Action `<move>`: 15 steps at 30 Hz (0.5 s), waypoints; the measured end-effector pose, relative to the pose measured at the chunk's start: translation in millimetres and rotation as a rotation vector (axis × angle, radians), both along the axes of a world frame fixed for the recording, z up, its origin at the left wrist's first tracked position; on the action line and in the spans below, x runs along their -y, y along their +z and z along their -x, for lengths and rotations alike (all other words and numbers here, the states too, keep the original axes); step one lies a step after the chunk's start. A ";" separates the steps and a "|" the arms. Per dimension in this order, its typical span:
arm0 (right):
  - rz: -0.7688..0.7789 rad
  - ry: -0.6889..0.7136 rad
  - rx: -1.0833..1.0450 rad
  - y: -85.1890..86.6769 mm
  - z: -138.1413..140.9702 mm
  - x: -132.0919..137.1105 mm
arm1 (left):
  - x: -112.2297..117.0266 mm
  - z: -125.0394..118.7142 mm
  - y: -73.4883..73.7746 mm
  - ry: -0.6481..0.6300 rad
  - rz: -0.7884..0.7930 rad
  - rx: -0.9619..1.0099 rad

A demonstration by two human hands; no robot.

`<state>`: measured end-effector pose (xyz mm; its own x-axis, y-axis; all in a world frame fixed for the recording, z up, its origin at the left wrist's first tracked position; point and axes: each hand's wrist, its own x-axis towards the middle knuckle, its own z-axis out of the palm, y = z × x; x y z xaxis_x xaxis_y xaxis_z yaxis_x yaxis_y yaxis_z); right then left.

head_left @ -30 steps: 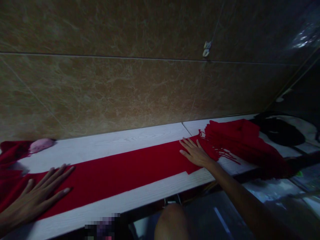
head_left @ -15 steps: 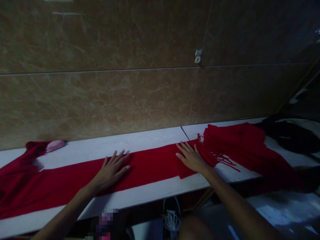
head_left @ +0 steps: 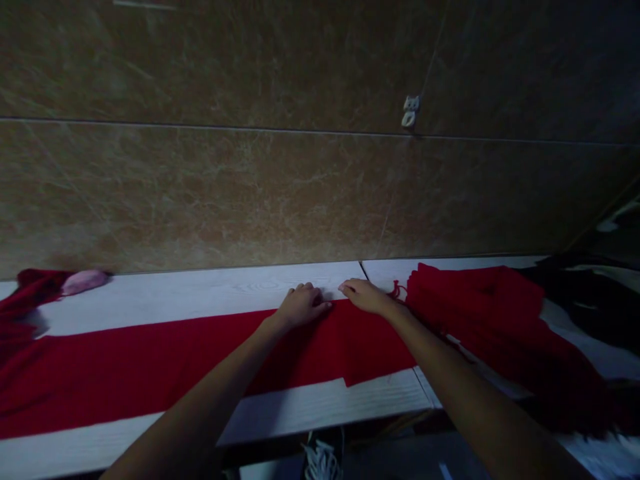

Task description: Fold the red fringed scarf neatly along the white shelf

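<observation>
A long red scarf (head_left: pixel 150 363) lies flat along a white wood-grain table (head_left: pixel 200 293). My left hand (head_left: pixel 301 304) rests on the scarf's far edge with its fingers curled down onto the cloth. My right hand (head_left: pixel 365 295) sits a few centimetres to its right, fingers also curled on the same edge. Both hands look pinched on the fabric. The scarf's right end stops just below my right forearm.
A heap of red fringed scarves (head_left: pixel 470 303) lies right of my hands, with black cloth (head_left: pixel 590 300) beyond it. More red fabric (head_left: pixel 25 293) and a pink object (head_left: pixel 83 281) sit far left. A brown tiled wall (head_left: pixel 300 180) backs the table; a shoe (head_left: pixel 320 460) shows below.
My left hand slid rightward along the scarf from the far left until it reached my right hand. Both hands went from flat and spread to curled on the scarf's far edge.
</observation>
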<state>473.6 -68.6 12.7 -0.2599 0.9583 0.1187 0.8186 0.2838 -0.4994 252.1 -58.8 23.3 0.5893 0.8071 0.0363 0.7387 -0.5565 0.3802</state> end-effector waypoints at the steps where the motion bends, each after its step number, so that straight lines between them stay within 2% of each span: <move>1: 0.005 0.002 -0.007 -1.4 2.0 -0.4 | -3.9 -2.0 -0.1 -0.020 0.037 0.013; 9: 0.075 -0.011 -0.032 2.1 21.4 7.3 | -26.3 -4.3 9.1 -0.165 0.340 0.095; 15: 0.190 -0.032 0.058 13.0 12.9 4.9 | -31.4 -5.0 12.7 -0.178 0.520 0.126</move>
<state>460.6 -73.5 25.7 -0.2298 0.9700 -0.0790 0.8546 0.1623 -0.4933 257.0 -27.4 35.9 0.7346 0.6261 -0.2614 0.5822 -0.3838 0.7168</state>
